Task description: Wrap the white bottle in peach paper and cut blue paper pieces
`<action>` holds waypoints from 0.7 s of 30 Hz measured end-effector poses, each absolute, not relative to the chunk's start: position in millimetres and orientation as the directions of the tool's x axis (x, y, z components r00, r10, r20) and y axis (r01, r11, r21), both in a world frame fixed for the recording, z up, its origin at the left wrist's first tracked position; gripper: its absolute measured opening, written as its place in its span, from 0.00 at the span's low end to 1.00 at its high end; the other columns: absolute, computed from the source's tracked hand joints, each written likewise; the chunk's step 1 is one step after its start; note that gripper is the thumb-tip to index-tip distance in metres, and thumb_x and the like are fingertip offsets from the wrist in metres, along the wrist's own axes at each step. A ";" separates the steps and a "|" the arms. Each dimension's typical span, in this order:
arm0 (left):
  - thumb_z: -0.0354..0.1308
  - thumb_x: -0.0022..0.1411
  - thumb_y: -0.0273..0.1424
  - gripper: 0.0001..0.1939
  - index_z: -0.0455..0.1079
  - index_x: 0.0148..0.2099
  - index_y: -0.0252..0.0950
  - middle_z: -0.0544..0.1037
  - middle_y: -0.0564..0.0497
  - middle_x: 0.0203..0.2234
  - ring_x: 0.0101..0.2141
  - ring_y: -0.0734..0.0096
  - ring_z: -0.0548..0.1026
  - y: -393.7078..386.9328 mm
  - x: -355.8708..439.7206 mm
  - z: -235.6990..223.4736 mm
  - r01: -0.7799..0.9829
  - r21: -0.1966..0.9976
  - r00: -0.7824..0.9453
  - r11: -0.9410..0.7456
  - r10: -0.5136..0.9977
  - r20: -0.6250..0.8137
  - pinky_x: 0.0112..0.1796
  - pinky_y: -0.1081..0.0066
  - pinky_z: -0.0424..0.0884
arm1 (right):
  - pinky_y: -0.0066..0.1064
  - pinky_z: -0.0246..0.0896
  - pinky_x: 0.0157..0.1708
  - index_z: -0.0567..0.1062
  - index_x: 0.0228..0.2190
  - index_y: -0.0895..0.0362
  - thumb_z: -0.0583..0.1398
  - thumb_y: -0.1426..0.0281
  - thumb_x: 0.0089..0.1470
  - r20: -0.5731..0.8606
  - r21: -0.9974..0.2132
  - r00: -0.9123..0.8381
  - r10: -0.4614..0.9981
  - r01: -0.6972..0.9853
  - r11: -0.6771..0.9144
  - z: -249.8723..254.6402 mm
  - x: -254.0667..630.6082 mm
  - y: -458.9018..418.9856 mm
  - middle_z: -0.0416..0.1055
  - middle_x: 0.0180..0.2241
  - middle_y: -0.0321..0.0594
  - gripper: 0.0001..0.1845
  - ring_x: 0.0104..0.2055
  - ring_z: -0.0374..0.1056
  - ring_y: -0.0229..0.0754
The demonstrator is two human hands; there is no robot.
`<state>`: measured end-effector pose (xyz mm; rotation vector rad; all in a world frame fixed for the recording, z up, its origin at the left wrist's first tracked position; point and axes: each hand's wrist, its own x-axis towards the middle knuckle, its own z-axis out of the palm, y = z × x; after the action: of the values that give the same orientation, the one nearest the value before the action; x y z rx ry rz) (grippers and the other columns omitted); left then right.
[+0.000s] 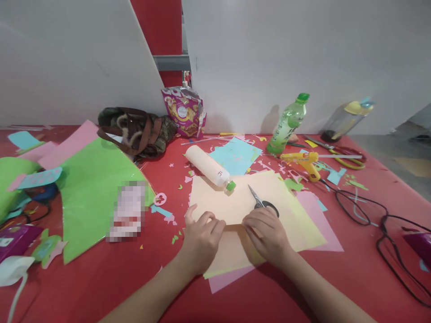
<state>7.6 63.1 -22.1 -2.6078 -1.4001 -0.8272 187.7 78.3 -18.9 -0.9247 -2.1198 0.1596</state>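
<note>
Paper (207, 197) — pinched, L-grip (202, 240) + R-grip (267, 233)

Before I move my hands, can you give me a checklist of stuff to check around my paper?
1. Left hand and right hand both at the near edge of the peach sheet: ok.
2. Nothing lying on the sheet: not ok, the scissors are on it.
3. Scissor tips pointing away from you: ok.
4. Yellow glue gun off the sheet: ok.
5. Glue gun cool: cannot tell.
6. Cap on the standing green bottle: ok.
</note>
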 end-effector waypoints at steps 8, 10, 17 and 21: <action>0.44 0.50 0.16 0.12 0.64 0.29 0.35 0.71 0.54 0.18 0.28 0.71 0.68 63.6 8.0 -22.0 0.808 0.229 0.391 -0.543 0.784 0.482 0.49 0.50 0.44 | 0.35 0.60 0.29 0.66 0.25 0.56 0.55 0.82 0.44 0.714 -0.406 -0.237 0.658 0.626 0.666 -18.2 192.9 81.5 0.68 0.22 0.39 0.09 0.27 0.64 0.40; 0.44 0.50 0.16 0.12 0.64 0.29 0.34 0.70 0.55 0.18 0.28 0.71 0.68 63.5 7.6 -22.8 0.817 0.232 0.380 -0.529 0.795 0.473 0.49 0.50 0.44 | 0.35 0.60 0.30 0.66 0.26 0.56 0.55 0.80 0.45 0.697 -0.463 -0.168 0.697 0.637 0.617 -18.1 193.1 82.1 0.69 0.25 0.41 0.07 0.29 0.65 0.41; 0.43 0.50 0.16 0.12 0.64 0.29 0.34 0.70 0.55 0.19 0.29 0.72 0.68 61.1 9.8 -29.4 0.748 0.244 0.475 -0.618 0.754 0.453 0.48 0.53 0.47 | 0.37 0.57 0.35 0.68 0.27 0.55 0.55 0.78 0.46 0.574 -0.447 -0.419 0.703 0.560 0.698 -18.0 183.0 77.8 0.70 0.22 0.35 0.06 0.27 0.66 0.38; 0.44 0.50 0.16 0.12 0.65 0.30 0.35 0.72 0.55 0.19 0.28 0.72 0.69 64.9 8.0 -26.4 0.722 0.243 0.470 -0.648 0.717 0.516 0.48 0.53 0.47 | 0.35 0.55 0.30 0.68 0.23 0.56 0.54 0.82 0.45 0.630 -0.419 -0.380 0.678 0.569 0.708 -15.7 184.3 80.1 0.68 0.17 0.32 0.10 0.22 0.63 0.35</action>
<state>8.0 64.9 -26.4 -2.6853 -1.3144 -0.9356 184.3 80.1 -15.7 -0.9479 -2.0843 0.1669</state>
